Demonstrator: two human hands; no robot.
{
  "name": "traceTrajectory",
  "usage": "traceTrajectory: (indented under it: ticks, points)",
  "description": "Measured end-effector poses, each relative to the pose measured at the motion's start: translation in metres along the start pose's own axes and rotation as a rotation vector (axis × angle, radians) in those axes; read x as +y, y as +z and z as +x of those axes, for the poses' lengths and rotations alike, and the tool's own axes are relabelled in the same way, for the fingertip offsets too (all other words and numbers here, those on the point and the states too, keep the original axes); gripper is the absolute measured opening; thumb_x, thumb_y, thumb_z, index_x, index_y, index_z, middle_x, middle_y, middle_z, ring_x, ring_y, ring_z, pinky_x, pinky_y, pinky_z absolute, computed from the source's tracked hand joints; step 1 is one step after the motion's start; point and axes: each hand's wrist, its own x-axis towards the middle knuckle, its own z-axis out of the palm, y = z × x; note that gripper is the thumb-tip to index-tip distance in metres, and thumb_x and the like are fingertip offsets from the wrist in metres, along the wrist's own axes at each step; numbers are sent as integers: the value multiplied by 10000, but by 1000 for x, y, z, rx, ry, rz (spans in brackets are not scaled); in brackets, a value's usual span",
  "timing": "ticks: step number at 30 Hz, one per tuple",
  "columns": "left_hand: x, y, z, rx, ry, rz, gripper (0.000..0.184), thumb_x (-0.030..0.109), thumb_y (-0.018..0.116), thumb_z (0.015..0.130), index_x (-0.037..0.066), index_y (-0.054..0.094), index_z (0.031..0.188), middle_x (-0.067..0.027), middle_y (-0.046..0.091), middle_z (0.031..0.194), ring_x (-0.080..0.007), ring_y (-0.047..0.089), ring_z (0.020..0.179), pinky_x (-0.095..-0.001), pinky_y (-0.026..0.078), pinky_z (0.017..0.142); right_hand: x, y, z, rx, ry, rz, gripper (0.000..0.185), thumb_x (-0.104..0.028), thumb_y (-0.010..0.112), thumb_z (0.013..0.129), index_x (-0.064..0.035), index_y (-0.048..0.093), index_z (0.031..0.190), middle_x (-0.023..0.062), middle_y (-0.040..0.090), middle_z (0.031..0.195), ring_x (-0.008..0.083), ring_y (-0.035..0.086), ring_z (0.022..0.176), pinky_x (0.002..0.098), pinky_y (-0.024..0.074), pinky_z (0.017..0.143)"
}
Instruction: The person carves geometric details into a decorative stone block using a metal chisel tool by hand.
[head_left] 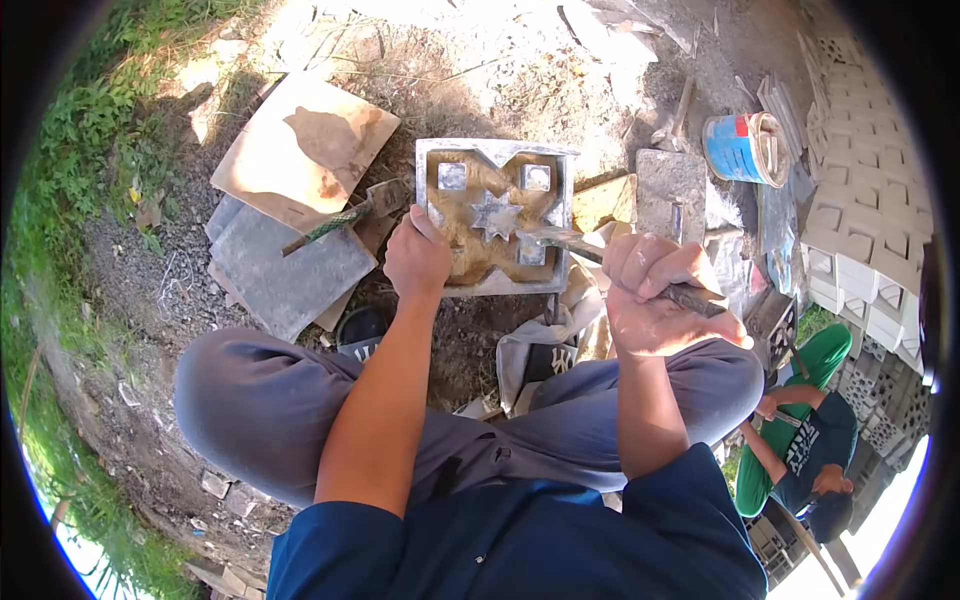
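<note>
A square grey mold (495,290) with a raised star and small square blocks is held in front of me, its recesses brownish. My left hand (418,255) grips the mold's left edge, thumb on the rim. My right hand (665,290) is closed around a brush-like stick tool (572,243), whose far end reaches over the mold's right side near the star. The fingers wrap the handle and its butt sticks out beside the palm.
Flat boards (290,155) and grey slabs (290,265) lie at the left, with a green-wrapped tool (335,224) on them. A blue bucket (735,148) stands at the upper right. Stacked blocks (860,210) line the right. Another person (810,440) sits at the lower right.
</note>
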Motion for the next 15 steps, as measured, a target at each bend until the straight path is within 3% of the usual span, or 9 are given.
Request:
traceTrajectory:
  ticks: [1, 3, 7, 11, 15]
  points:
    - [1, 0, 1, -4, 2, 9, 563, 411, 274, 1042, 30, 685, 1095, -257, 686, 1027, -485, 622, 990, -567, 488, 859, 9, 0, -4, 1, 1, -1, 841, -901, 370, 790, -64, 405, 720, 22, 342, 565, 148, 272, 505, 327, 217, 493]
    - [4, -1, 1, -8, 9, 16, 561, 411, 274, 1042, 33, 685, 1095, -256, 685, 1028, -485, 623, 989, -567, 488, 858, 24, 2, -9, 231, 89, -97, 845, -901, 372, 787, -60, 408, 726, 23, 344, 564, 150, 277, 509, 326, 217, 489]
    - [0, 3, 5, 22, -3, 9, 528, 392, 288, 1040, 31, 673, 1031, -245, 685, 991, -485, 628, 948, -571, 497, 825, 6, -2, -9, -58, -17, 37, 851, -905, 391, 774, -55, 412, 730, 42, 352, 562, 148, 281, 517, 326, 220, 486]
    - [-2, 6, 4, 51, 28, 19, 508, 379, 298, 1040, 27, 658, 973, -229, 683, 969, -476, 636, 915, -574, 506, 792, 19, -1, -10, 159, 70, -180, 851, -912, 387, 765, -63, 415, 720, 52, 366, 564, 148, 265, 488, 315, 213, 477]
    - [-6, 1, -1, -22, 7, 36, 572, 411, 260, 1044, 37, 691, 1082, -251, 693, 1003, -489, 631, 969, -567, 497, 838, 8, -1, -13, -28, -14, 17, 833, -899, 369, 786, -70, 403, 711, 32, 354, 556, 145, 266, 497, 313, 215, 473]
